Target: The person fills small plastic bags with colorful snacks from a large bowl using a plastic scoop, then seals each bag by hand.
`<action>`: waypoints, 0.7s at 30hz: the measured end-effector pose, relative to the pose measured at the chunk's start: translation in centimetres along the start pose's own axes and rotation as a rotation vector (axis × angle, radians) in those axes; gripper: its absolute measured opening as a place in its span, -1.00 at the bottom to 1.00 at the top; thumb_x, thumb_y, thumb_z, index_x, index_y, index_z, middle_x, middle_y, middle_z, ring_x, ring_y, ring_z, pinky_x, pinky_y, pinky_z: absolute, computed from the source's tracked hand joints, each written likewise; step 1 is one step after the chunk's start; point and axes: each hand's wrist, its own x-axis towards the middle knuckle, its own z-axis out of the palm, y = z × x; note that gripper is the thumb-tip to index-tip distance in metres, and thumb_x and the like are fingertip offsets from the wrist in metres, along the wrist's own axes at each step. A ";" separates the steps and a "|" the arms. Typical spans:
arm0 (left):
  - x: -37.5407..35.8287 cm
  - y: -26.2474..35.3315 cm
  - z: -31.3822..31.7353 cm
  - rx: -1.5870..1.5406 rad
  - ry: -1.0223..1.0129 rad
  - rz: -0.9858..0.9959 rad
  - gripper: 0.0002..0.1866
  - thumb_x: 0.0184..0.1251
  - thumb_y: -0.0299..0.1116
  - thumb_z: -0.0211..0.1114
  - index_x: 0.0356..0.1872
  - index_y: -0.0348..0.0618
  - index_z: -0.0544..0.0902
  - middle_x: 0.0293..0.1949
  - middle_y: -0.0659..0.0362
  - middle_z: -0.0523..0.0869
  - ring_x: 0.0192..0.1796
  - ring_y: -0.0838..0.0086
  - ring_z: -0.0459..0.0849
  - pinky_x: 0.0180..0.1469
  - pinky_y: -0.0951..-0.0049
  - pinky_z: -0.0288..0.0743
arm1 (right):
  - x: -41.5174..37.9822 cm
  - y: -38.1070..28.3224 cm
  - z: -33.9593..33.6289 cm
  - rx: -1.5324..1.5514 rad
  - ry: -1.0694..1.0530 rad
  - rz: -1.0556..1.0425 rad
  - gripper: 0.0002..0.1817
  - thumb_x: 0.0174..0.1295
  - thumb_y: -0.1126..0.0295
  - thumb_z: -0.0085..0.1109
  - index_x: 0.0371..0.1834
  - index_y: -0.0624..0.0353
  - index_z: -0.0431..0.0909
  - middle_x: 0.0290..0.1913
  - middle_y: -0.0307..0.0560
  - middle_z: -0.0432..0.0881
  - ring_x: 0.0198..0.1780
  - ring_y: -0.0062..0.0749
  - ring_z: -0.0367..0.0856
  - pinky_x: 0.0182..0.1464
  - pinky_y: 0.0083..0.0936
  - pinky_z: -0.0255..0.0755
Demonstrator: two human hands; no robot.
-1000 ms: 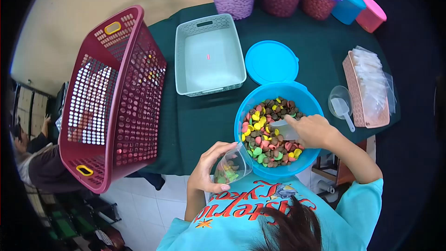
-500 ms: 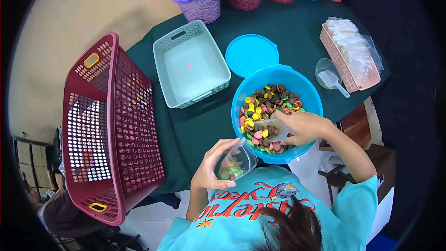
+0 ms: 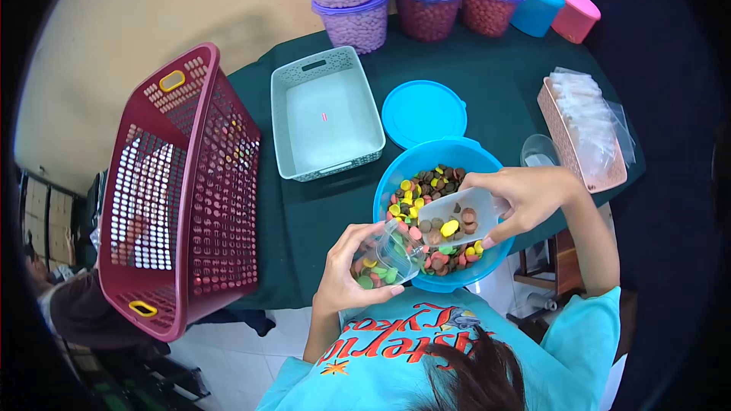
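A clear plastic cup [image 3: 384, 257], partly filled with green, pink and yellow pieces, is held tilted in my left hand [image 3: 344, 270]. My right hand [image 3: 529, 202] grips a translucent scoop [image 3: 462, 217] carrying brown pieces and a yellow one. The scoop's front edge is close beside the cup's mouth; whether they touch is not clear. Both are over the near part of a blue tub [image 3: 491, 154] holding brown, yellow, pink and green round candies [image 3: 411, 196].
A grey-green basket [image 3: 327, 118], a blue lid [image 3: 424, 114] and a pink box [image 3: 609, 175] of clear bags lie on the green cloth. Lidded containers [image 3: 487, 4] line the back. A maroon basket [image 3: 225, 221] stands left, with another person [image 3: 84, 301] beyond it.
My right hand has lifted the scoop out of the candies, now loaded, and brought it to the cup. The cup has tipped toward the scoop. The whole view has shifted slightly.
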 end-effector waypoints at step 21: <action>-4.0 1.5 7.2 -0.365 0.666 -0.090 -0.09 -0.42 -0.02 0.44 0.04 -0.41 0.38 -0.15 0.04 0.47 -0.09 0.41 0.47 -0.06 0.46 0.35 | 1.0 -1.7 -2.0 -0.925 -0.076 -0.092 -0.57 -0.17 0.46 0.16 -0.19 0.38 0.29 -0.58 -0.04 0.56 -0.50 -0.29 0.61 -0.53 -0.46 0.44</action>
